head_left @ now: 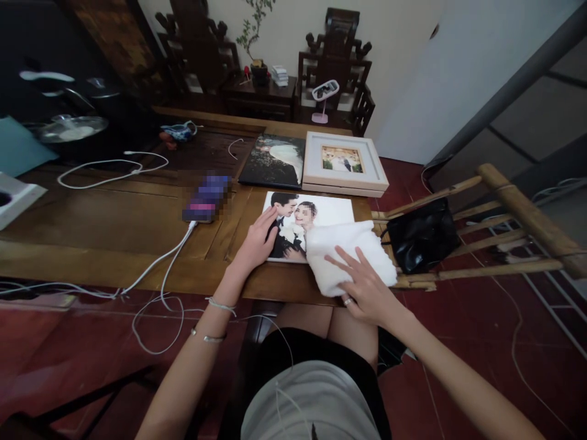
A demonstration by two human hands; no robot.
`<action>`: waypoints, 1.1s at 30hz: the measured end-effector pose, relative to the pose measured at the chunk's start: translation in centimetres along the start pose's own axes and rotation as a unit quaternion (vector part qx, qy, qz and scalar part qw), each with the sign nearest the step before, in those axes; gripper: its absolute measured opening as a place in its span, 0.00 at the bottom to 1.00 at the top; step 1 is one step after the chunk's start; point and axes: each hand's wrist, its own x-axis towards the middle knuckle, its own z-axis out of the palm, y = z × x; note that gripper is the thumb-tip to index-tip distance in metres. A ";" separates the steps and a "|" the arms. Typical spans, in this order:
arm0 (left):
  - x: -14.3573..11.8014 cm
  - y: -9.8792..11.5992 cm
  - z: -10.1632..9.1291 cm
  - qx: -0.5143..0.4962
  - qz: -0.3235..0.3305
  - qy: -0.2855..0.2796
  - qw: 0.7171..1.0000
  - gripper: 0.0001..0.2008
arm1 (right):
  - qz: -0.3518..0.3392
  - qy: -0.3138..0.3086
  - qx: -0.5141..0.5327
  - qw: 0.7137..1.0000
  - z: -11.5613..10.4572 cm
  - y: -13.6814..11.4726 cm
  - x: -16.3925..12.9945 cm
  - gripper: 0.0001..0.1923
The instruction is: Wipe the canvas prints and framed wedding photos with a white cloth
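A photo panel (332,208) showing a couple lies flat on the wooden table near its front edge. My left hand (260,239) rests on the panel's left side, with its fingers stretched out and lying flat. On the panel's lower right part sits a folded white cloth (316,260), which hangs over past the panel's right edge. My right hand (364,287) holds this cloth from above, two fingers extended across it and a ringed finger bent at its near edge. The cloth hides the lower right of the picture.
Behind the panel lie a dark photo panel (275,162) and stacked white-framed pictures (380,174). A phone (206,198) with a white charging cable (177,250) is at left. A black bag (424,235) sits on a bamboo chair (523,266) at right. A lidded pot (71,129) stands far left.
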 end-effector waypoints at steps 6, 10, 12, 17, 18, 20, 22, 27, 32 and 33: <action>0.0 0.0 -0.1 0.001 -0.001 0.001 1.000 0.23 | 0.030 0.018 0.020 0.999 0.0 3.1 2.4 0.17; 0.0 0.1 -0.3 0.004 0.004 -0.004 1.000 0.23 | 0.080 0.004 0.006 0.997 -0.7 6.9 6.4 0.20; 0.1 0.2 -0.4 0.007 0.003 -0.011 1.000 0.23 | 0.094 0.004 0.000 0.996 -1.1 8.4 8.2 0.22; 0.2 0.4 -0.5 0.003 0.004 -0.010 1.000 0.23 | 0.110 0.045 0.003 0.993 -1.0 10.2 10.6 0.22; 0.2 0.4 -0.4 0.001 0.006 -0.009 1.000 0.23 | 0.113 0.053 0.000 0.992 -0.7 10.1 10.5 0.22; 0.2 0.3 -0.4 0.001 0.009 -0.007 1.000 0.23 | 0.116 0.058 -0.008 0.992 0.0 9.4 9.7 0.21; 0.2 0.2 -0.4 0.005 0.013 -0.006 1.000 0.23 | 0.104 0.057 -0.011 0.993 0.7 8.0 8.0 0.20; 0.1 0.1 -0.3 0.009 0.022 0.008 1.000 0.22 | 0.026 0.067 0.020 0.997 0.8 2.6 2.3 0.16; 0.0 0.2 -0.2 0.010 0.020 0.010 1.000 0.22 | -0.012 0.023 0.054 0.998 -0.7 -0.7 -0.5 0.14; 0.0 0.2 -0.2 0.010 0.020 0.012 1.000 0.22 | -0.008 0.019 0.053 0.998 -0.9 -0.5 -0.4 0.15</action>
